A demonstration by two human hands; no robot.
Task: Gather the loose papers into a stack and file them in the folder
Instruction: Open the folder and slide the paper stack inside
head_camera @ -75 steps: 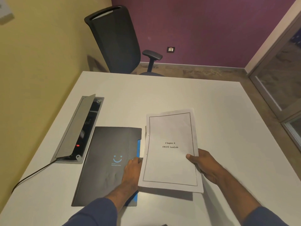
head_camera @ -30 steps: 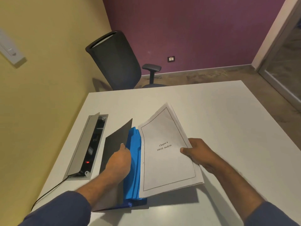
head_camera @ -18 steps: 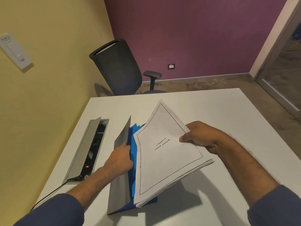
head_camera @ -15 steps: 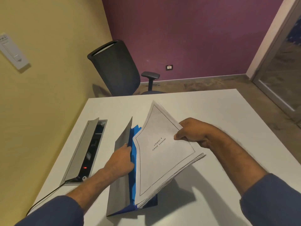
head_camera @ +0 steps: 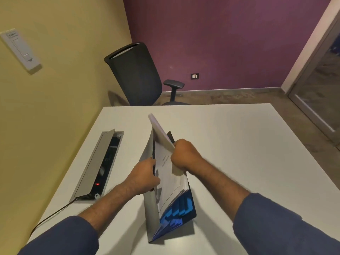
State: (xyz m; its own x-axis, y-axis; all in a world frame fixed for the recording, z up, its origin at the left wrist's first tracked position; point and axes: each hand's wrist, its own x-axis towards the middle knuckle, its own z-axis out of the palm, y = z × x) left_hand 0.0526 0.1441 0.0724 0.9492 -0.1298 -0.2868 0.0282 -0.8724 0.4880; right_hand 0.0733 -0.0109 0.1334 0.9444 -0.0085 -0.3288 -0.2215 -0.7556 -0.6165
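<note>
The paper stack (head_camera: 166,173), flat a moment ago, now stands inside the expanding folder (head_camera: 171,212) (front pocket, apparently); right hand (head_camera: 184,156) fingers pinch its 12 o'clock edge, left hand (head_camera: 142,176) grips the cover (head_camera: 150,208) open. Filing looks nearly done.

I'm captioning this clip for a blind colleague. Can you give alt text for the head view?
A right hand pushes a stack of white papers into an open expanding folder with blue dividers, while the left hand holds its grey cover back. The folder stands on a white table beside an open cable box.
</note>
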